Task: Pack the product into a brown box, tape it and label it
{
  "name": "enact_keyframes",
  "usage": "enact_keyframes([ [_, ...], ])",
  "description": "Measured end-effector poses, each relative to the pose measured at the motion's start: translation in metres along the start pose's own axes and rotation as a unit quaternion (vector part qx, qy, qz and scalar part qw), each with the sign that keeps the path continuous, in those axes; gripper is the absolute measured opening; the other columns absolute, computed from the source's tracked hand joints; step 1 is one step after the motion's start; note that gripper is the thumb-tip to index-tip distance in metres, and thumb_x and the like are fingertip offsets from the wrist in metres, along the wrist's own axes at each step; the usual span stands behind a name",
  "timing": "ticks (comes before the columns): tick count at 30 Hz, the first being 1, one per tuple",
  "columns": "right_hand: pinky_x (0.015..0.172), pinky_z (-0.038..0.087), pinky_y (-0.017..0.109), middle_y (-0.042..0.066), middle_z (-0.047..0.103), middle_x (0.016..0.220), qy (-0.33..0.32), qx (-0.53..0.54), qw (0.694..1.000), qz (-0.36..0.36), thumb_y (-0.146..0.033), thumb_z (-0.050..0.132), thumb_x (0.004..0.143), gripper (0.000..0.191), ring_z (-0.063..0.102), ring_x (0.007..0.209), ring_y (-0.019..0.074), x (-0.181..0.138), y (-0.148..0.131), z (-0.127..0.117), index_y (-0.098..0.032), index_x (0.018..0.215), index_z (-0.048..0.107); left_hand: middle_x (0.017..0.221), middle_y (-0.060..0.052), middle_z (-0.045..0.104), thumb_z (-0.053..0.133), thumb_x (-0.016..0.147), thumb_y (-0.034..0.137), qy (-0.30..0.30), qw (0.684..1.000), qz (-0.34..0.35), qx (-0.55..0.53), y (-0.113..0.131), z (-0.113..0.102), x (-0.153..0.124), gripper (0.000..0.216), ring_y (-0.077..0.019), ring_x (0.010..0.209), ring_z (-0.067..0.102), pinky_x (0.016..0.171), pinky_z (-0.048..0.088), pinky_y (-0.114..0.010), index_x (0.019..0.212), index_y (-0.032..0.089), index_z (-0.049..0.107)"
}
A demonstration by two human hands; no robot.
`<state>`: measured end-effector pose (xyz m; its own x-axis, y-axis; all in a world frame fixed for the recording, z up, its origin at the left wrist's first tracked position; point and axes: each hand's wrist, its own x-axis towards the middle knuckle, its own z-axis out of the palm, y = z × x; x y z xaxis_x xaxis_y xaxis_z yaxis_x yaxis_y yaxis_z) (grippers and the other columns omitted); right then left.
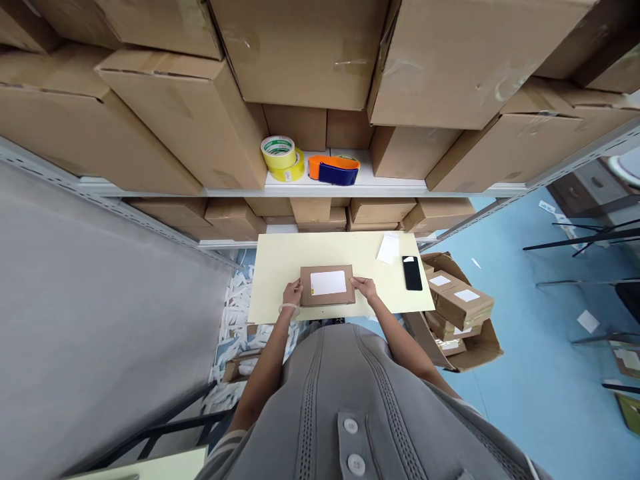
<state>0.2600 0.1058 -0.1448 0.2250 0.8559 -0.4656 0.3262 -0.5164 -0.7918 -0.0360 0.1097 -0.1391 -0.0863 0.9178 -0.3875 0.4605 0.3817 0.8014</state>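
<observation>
One kraft mailer box (327,285), white-labelled, on the bench (345,253) between left hand (292,293) and right hand (364,288), fingers gripping its opposite ends; black smartphone (412,273) near.

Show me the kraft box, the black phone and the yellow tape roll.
Kraft box (327,285): head view, white label on top.
Black phone (413,275): head view, its middle.
Yellow tape roll (279,153): head view, front roll's face.

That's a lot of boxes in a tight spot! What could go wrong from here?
The cardboard parcel sits close to the near edge of the table, so it might slip off if the left hand and right hand lose hold. The black smartphone lies close by and could get knocked.
</observation>
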Motion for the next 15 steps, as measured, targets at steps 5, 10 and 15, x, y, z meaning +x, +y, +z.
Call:
enact_keyframes([
  [5, 0.087, 0.056, 0.038, 0.010, 0.077, 0.091, -0.007, -0.008, 1.000, 0.019, -0.040, 0.048, 0.090, 0.042, 0.074, 0.081, 0.0215, -0.026, 0.026, -0.012, -0.014, 0.108, 0.074, 0.132, -0.015, 0.063, 0.050, 0.089, 0.055, -0.019, 0.996, -0.032, -0.083, -0.034, -0.013, -0.029, 0.060, -0.0274, 0.124, 0.059, 0.107, 0.045, -0.044, 0.138, 0.020, 0.053],
  [10, 0.102, 0.048, 0.039, 0.007, 0.073, 0.116, -0.042, -0.028, 0.999, 0.009, -0.018, 0.059, 0.075, 0.044, 0.068, 0.109, 0.0236, -0.053, 0.047, -0.010, -0.020, 0.117, 0.071, 0.146, -0.013, 0.050, 0.067, 0.070, 0.047, -0.061, 0.983, -0.047, -0.168, -0.064, 0.004, -0.046, 0.077, -0.0295, 0.139, 0.042, 0.117, 0.032, -0.043, 0.139, 0.016, 0.052],
  [15, 0.111, 0.040, 0.039, 0.000, 0.066, 0.129, -0.086, -0.046, 0.993, -0.067, -0.015, 0.059, 0.071, 0.054, 0.056, 0.127, 0.0234, -0.052, 0.033, -0.005, -0.026, 0.123, 0.068, 0.141, -0.010, 0.057, 0.069, 0.063, 0.037, -0.077, 0.976, -0.044, -0.197, -0.065, 0.026, -0.045, 0.077, -0.0299, 0.141, 0.039, 0.117, 0.030, -0.046, 0.136, 0.019, 0.054],
])
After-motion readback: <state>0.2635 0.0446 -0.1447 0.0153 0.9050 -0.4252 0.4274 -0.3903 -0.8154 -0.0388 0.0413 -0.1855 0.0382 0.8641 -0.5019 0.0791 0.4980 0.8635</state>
